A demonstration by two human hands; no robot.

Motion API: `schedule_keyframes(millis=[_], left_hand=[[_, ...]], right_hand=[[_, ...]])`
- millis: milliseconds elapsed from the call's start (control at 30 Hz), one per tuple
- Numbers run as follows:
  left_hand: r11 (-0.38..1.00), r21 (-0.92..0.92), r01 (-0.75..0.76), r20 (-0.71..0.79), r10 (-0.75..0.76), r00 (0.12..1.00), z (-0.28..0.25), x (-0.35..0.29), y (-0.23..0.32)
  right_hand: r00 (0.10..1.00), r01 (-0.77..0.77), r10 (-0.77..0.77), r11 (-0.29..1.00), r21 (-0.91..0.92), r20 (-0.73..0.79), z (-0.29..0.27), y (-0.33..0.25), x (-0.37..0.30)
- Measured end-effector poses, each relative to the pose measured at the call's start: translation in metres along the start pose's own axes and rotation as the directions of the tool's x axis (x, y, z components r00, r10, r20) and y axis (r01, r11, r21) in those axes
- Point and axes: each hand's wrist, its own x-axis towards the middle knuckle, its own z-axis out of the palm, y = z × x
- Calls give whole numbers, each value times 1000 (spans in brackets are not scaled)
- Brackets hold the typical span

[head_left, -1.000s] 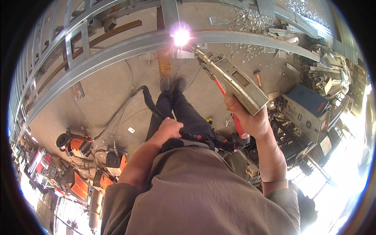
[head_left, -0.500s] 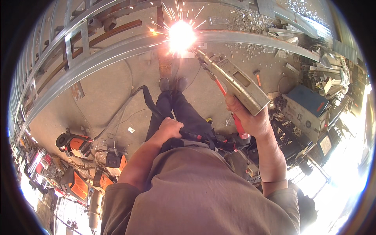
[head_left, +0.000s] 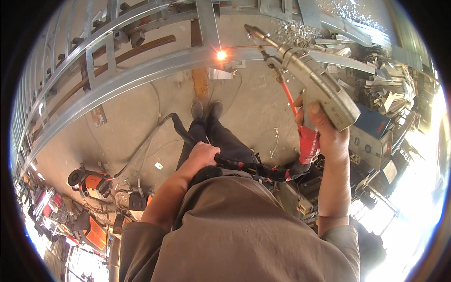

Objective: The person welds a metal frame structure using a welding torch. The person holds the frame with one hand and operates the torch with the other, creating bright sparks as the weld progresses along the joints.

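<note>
My right hand [head_left: 329,134] is wrapped round the grip of a metal welding gun [head_left: 312,77], its handle bound in red tape. The nozzle points up and to the left, apart from the work. On the curved edge of a galvanized steel frame [head_left: 155,74], a small orange spot [head_left: 221,55] glows where an upright bar [head_left: 207,23] meets the long rail. In front of my waist my left hand [head_left: 203,155] is closed round a thick black cable [head_left: 181,130]. The cable runs across my body toward the gun's handle.
A spool-topped orange machine [head_left: 96,185] stands on the floor at left, with the cable trailing toward it. At right are a blue-topped machine cabinet [head_left: 371,141] and a heap of metal offcuts [head_left: 390,96]. A rusty bar [head_left: 200,84] lies ahead of my shoes.
The bright arc and flying sparks have died down to a small glow. My right hand has drawn the welding gun right, away from the joint. My left hand stays on the cable.
</note>
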Motion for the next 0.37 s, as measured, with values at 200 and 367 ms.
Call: schedule_keyframes(millis=[200, 367], left_hand=[[996, -86, -5, -292, -21, 956, -42, -26, -12], [976, -205, 66, -418, -149, 896, -88, -46, -9]], right_hand=[[990, 133, -134, 991, 18, 42, -10, -43, 26], [976, 218, -218, 964, 152, -19, -21, -87, 63]])
